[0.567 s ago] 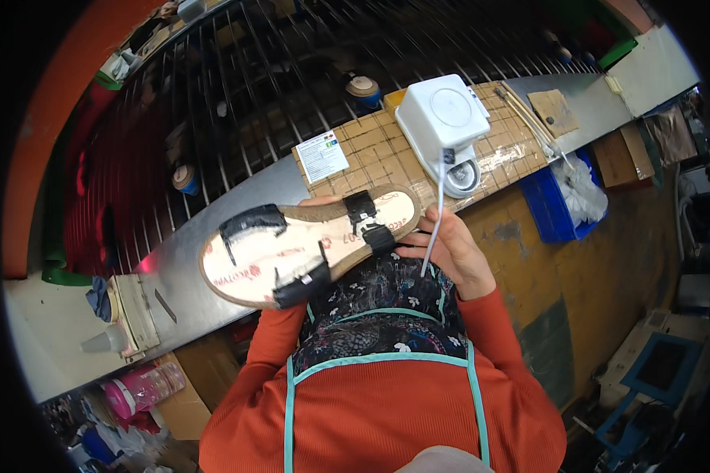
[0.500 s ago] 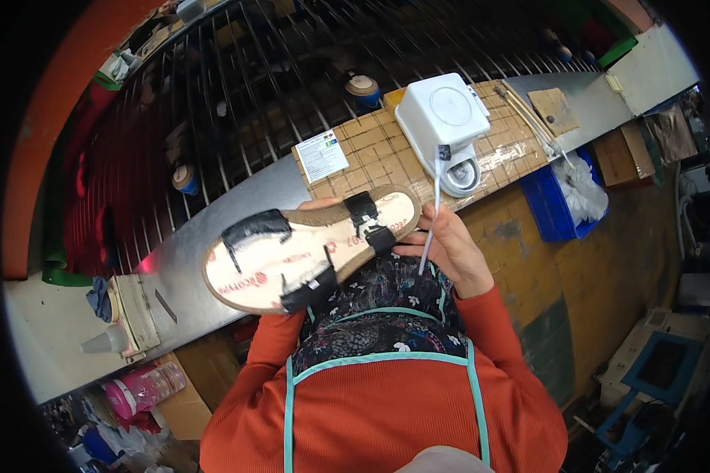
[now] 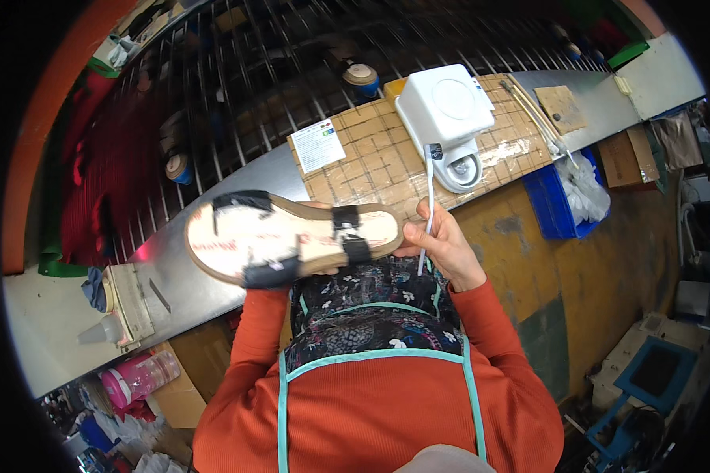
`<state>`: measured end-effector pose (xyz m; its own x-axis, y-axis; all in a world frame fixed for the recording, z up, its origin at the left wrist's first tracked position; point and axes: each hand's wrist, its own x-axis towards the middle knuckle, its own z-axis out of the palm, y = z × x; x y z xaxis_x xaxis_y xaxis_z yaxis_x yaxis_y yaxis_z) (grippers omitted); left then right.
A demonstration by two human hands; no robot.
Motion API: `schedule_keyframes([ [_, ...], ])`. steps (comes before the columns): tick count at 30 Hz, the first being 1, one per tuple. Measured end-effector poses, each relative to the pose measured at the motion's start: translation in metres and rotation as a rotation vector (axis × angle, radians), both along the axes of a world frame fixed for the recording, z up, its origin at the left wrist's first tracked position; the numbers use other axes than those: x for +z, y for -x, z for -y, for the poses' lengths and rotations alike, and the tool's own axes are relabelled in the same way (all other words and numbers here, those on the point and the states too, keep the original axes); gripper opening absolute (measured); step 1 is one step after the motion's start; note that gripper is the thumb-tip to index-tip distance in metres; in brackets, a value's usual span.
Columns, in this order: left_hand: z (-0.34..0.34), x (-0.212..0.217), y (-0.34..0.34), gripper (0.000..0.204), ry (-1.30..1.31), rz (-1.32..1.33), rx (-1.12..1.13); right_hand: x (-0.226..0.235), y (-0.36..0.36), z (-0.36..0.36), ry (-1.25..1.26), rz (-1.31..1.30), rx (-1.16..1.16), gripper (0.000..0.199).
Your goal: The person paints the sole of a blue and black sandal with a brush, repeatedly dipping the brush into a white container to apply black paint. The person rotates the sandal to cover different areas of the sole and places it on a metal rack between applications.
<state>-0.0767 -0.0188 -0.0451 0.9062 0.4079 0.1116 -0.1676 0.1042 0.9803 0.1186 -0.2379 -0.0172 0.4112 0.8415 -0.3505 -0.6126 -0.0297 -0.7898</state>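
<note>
A sandal (image 3: 318, 243) with a pale printed footbed and black straps hangs over my lap, its toe end to the left and its heel to the right. My left hand (image 3: 319, 205) grips it from underneath; most of that hand is hidden by the sole. Pinched upright in my right hand (image 3: 454, 251) is a thin white-handled brush (image 3: 430, 189) with a dark tip pointing up. The fingers of that hand lie close to the sandal's heel. Beyond the brush, a white plastic dispenser (image 3: 443, 106) with a round cup at its front stands on the taped cardboard (image 3: 363, 177).
Behind the ledge runs a rack of metal rods (image 3: 252, 87) bearing blue-sided pieces (image 3: 361, 79). A printed card (image 3: 318, 146) lies on the cardboard, with long thin sticks (image 3: 535, 114) at its right. A blue bin (image 3: 546, 206) holds white plastic. A pink bottle (image 3: 138, 378) sits lower left.
The sandal has shifted left and turned so it lies more level, its front part blurred. My right hand and the brush have moved slightly left.
</note>
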Motion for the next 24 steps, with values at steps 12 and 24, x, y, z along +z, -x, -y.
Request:
schedule_keyframes([
  [12,-0.011,0.050,-0.015,0.117,0.816,0.501,-0.274,-0.002,-0.083,0.085,0.722,1.543,-0.232,0.017],
  [24,0.007,0.019,-0.015,0.109,0.917,0.288,0.256,-0.018,-0.105,0.052,0.623,2.187,-0.433,0.012],
])
